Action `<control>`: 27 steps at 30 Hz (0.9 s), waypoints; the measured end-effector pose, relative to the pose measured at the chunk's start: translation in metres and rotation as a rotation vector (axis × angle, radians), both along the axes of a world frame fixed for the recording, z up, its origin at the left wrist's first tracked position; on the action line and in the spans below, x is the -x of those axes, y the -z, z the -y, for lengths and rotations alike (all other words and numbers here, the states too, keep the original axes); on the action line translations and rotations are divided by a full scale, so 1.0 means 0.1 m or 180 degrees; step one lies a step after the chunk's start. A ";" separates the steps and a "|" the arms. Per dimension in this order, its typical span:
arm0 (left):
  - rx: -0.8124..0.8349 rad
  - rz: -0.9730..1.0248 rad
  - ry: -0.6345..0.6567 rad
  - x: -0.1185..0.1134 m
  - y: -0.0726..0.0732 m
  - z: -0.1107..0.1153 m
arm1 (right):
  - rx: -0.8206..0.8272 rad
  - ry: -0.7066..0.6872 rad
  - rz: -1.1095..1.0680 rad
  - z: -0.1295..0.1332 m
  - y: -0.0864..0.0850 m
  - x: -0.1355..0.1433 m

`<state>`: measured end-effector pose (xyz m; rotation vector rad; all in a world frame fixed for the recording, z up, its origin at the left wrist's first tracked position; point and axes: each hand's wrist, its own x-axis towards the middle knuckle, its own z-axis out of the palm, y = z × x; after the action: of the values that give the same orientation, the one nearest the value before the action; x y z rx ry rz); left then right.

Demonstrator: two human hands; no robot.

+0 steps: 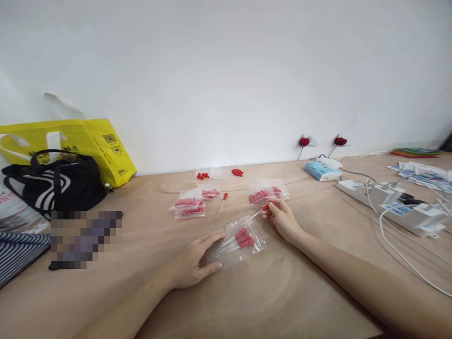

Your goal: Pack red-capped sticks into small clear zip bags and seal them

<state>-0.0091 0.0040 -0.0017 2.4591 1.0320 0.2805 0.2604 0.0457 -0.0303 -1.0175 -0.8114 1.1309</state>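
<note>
My left hand (196, 261) curls at the left edge of a clear zip bag (226, 256), thumb and fingers on the plastic. Inside that bag lie several glass droppers (243, 238) with red rubber bulbs, bulbs toward the bag's right end. My right hand (280, 217) pinches another dropper (266, 206) by its red bulb, its thin tube slanting down-left to the bag's upper edge. Whether the tip is inside the bag, I cannot tell. One loose dropper (225, 196) lies on the table farther back.
Filled zip bags lie at the middle left (189, 203) and behind my right hand (263, 192). Red bulbs (238, 173) rest by the wall. A tissue pack (323, 169) and a power strip with cables (399, 207) are right; a black bag (67, 183) and yellow bag (106, 155) left.
</note>
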 end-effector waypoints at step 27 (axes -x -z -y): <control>-0.0021 -0.0068 -0.0113 -0.04 -0.02 0.01 | 0.0264 -0.2080 0.1352 0.10 -0.03 0.18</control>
<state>-0.0056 0.0025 0.0004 2.4567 1.0862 0.2699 0.2424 0.0361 -0.0270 -1.1125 -1.5209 1.5254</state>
